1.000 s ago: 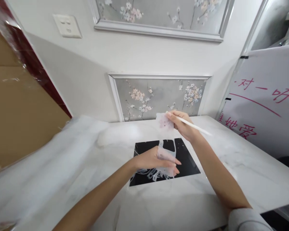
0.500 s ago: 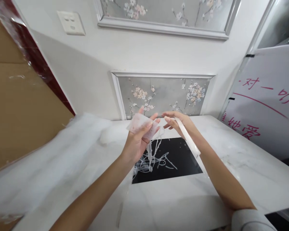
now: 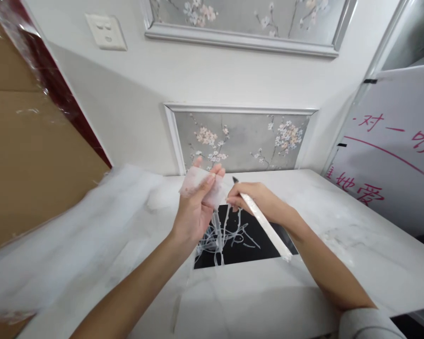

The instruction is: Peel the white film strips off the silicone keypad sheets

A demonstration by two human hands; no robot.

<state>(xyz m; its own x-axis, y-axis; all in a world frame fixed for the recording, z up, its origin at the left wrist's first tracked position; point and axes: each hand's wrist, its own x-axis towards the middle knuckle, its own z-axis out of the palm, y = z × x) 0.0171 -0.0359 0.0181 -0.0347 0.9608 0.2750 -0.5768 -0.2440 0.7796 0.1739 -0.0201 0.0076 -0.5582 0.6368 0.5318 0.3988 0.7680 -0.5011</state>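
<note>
My left hand (image 3: 196,202) is closed on a thin, translucent white sheet (image 3: 191,182), thumb laid across its face and fingers behind. To the right of that sheet, my right hand (image 3: 256,200) is closed around a long white-handled tool (image 3: 266,228). The tool's dark tip pokes out above the fingers, and its handle slants down toward me. Right thumb and fingertips are pinched together close to the sheet's right edge; whether they touch it I cannot tell. Beneath both hands, curled translucent strips (image 3: 212,240) lie heaped on a black mat (image 3: 265,252).
On the left, a big pile of white translucent sheeting (image 3: 92,235) covers the marble-patterned table (image 3: 240,301). Cardboard (image 3: 31,165) stands beyond it. A whiteboard (image 3: 392,136) with red writing stands at right. Flower panels (image 3: 242,136) line the wall behind.
My right hand has gone from loosely spread fingers to a closed grip, lower and nearer the sheet. The tool's dark tip now shows. My left hand has shifted slightly left with the sheet.
</note>
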